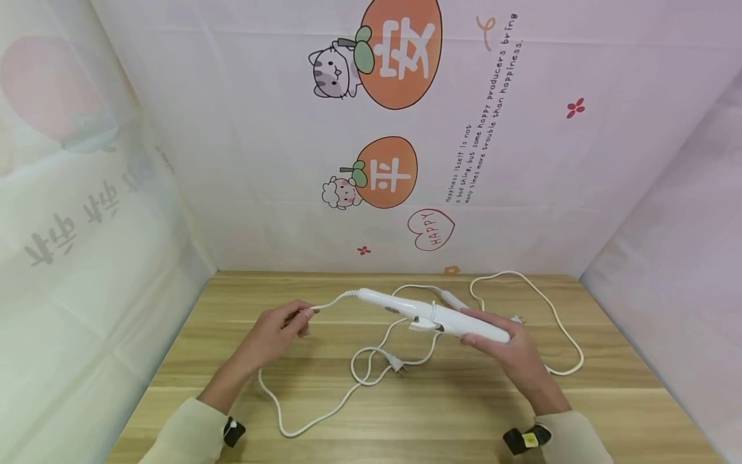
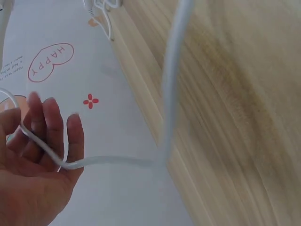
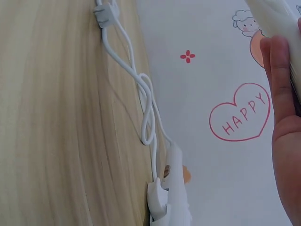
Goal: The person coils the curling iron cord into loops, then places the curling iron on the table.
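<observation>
A white curling iron (image 1: 406, 308) is held above the table by my right hand (image 1: 510, 348), fingers and thumb around its thick end. Its clamp lever faces down, and the other end points left. From there a white cord (image 1: 333, 301) runs to my left hand (image 1: 281, 332), which pinches it between thumb and fingertips. In the left wrist view the cord (image 2: 113, 160) crosses the curled left fingers (image 2: 52, 127) and hangs beyond them. The right wrist view catches only part of the right hand (image 3: 287, 122) along the held curling iron (image 3: 277, 21).
Behind the held one, a second white curling iron (image 1: 452, 299) lies on the wooden table (image 1: 464, 419), partly hidden. A two-pin plug (image 1: 396, 364) lies by a cord loop mid-table. Another plug (image 1: 518, 319) and cord (image 1: 570, 335) lie right. Printed cloth (image 1: 278, 161) hangs behind.
</observation>
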### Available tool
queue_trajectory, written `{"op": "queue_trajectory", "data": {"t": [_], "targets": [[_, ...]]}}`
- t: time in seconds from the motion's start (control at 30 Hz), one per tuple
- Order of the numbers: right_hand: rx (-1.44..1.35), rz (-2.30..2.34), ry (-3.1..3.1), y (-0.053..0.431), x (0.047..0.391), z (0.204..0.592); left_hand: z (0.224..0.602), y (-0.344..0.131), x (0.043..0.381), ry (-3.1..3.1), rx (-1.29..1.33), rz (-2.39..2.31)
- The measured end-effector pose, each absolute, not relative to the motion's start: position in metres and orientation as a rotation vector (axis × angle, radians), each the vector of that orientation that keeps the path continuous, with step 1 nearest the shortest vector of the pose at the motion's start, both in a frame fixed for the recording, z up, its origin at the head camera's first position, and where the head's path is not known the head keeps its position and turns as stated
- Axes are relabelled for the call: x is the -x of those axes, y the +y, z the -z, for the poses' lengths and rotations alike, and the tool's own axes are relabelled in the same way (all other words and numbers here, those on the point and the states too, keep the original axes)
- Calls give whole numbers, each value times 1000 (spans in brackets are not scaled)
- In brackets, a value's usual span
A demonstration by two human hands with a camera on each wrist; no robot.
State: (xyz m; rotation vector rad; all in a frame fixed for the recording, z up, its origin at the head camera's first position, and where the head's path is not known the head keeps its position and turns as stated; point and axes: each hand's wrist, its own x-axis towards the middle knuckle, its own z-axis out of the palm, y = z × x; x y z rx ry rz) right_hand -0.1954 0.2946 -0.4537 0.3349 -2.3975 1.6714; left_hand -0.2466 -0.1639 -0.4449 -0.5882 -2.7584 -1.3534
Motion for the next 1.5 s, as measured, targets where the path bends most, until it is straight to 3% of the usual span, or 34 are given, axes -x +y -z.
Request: {"op": "queue_trajectory", "data": {"t": [0.33, 0.53, 0.7, 1.0, 1.5], "targets": [[-240, -1689, -2373, 299, 195, 453, 433, -149, 238, -2642, 734, 992], [-156, -1550, -2497, 300, 196, 455, 427, -135, 230, -2568, 1059, 465], [-212, -1486, -2587, 300, 196, 458, 419, -125, 227, -2455, 1323, 331], [-522, -1561, -2588, 302, 191, 467, 412, -117, 233, -2407, 1481, 637], [-790, -1967, -2357, 300, 182, 464, 412, -111, 236, -2622, 1157, 1536]]}}
